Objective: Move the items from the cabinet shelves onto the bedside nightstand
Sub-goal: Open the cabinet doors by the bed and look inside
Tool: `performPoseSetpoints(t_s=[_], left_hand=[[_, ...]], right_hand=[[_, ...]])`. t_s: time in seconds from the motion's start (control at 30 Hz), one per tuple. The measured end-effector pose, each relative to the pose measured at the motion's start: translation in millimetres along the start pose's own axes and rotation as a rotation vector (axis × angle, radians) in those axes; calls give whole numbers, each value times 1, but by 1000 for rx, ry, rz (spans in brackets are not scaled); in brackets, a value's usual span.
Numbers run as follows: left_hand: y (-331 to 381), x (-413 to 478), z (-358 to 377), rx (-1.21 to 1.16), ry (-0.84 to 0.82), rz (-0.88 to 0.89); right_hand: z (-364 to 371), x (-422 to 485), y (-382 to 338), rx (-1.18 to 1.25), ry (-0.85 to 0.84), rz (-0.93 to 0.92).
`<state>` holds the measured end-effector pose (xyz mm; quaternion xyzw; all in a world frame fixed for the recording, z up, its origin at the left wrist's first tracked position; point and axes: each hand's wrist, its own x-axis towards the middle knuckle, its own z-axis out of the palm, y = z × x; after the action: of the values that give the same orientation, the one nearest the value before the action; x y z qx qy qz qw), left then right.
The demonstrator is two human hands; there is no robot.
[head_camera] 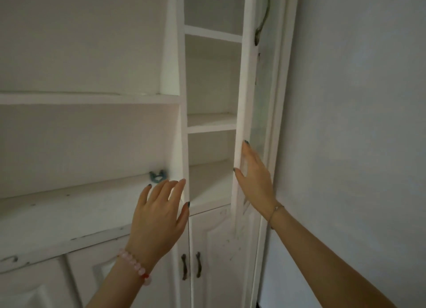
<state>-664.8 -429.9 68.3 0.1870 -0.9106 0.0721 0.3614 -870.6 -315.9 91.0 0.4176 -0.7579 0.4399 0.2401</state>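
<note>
A small blue-grey hair clip [157, 176] lies on the wide open shelf [69, 206] of the white cabinet, against its right wall. My left hand [159, 215] hovers just in front of the clip with fingers straight and spread, holding nothing. My right hand [253, 181] lies flat against the edge of the tall glass cabinet door [242, 100], which stands open. The narrow shelves [211, 123] behind that door show nothing on them.
Below the shelves are closed lower cabinet doors with two dark handles [191, 265]. A curved metal handle [262, 15] sits high on the open door. A plain white wall [357, 123] fills the right side.
</note>
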Motion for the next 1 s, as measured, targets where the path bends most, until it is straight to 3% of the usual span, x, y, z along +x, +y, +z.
performPoseSetpoints(t_s=[0.1, 0.2, 0.43, 0.63, 0.77, 1.0], left_hand=[[-20, -13, -5, 39, -11, -21], [-38, -20, -9, 71, -10, -58], [-62, -22, -4, 132, -27, -119], [-66, -8, 14, 169, -43, -120], [-59, 14, 30, 179, -44, -109], [-44, 40, 56, 155, -25, -78]], right_hand=[[31, 13, -10, -98, -218, -91], [65, 31, -13, -221, -322, -165], [120, 55, -7, -410, -219, -243], [121, 60, 15, -251, -181, -329], [109, 69, 25, -163, -66, -379], [116, 97, 46, -391, -341, -408]])
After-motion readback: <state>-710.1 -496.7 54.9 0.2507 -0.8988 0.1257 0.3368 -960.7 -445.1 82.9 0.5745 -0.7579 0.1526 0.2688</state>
